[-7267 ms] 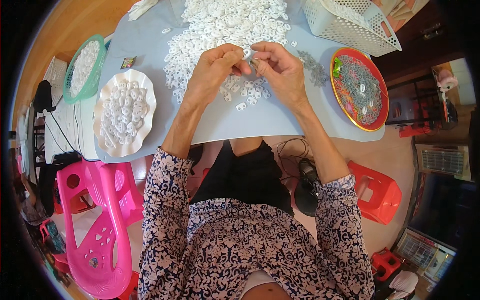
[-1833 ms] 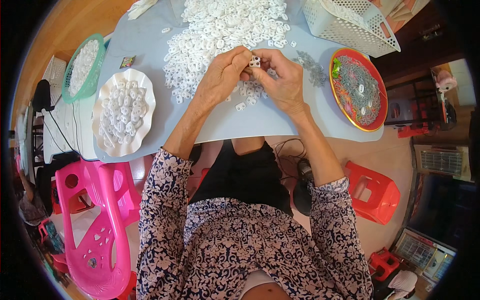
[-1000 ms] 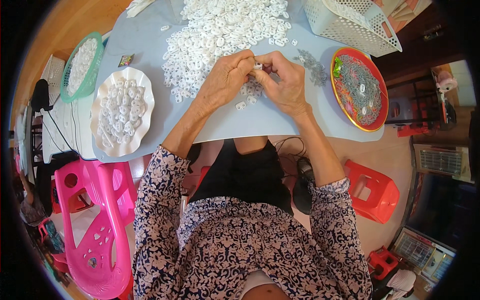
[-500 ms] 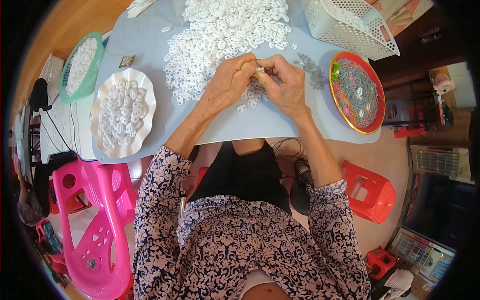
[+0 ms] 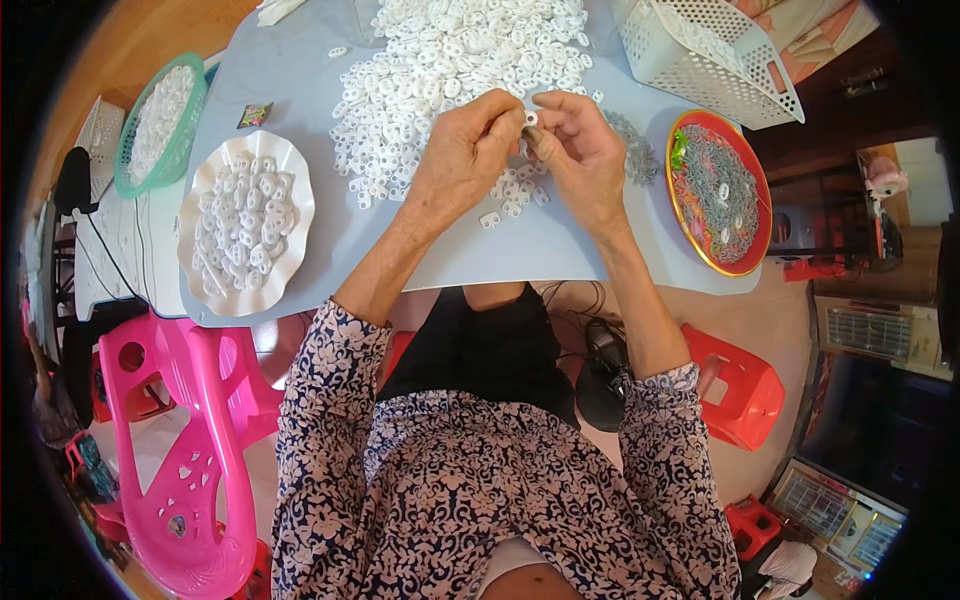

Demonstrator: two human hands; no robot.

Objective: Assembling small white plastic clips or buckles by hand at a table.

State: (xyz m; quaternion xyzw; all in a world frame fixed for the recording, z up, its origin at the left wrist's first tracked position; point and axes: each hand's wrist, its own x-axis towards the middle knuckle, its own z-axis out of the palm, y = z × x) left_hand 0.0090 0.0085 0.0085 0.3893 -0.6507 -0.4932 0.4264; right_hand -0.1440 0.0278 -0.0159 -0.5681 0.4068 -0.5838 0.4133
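My left hand (image 5: 470,150) is closed, its thumb and forefinger pinching a small white plastic piece (image 5: 531,118) with a hole showing in it. Right beside that piece is my right hand (image 5: 580,150), fingers curled, forefinger raised and thumb close under the piece; whatever it pinches is hidden. Beneath and beyond both hands spreads a large heap of white oval two-holed pieces (image 5: 460,50). Several loose ones lie just below my fingers. To the right of my right hand is a small pile of thin grey parts (image 5: 632,150), too fine to name.
A scalloped white dish (image 5: 297,240) of white pieces stands on the left of the grey table (image 5: 450,260). A gold-rimmed red bowl (image 5: 762,215) holds small grey parts. Beyond are a white perforated basket (image 5: 640,55) and a green basket (image 5: 128,170). Pink chair (image 5: 235,470) and red stool (image 5: 750,400) flank me.
My right hand has loosened and shifted slightly right, its forefinger lifting away from the thumb. The white piece between my hands now shows more plainly, still in my left fingers.
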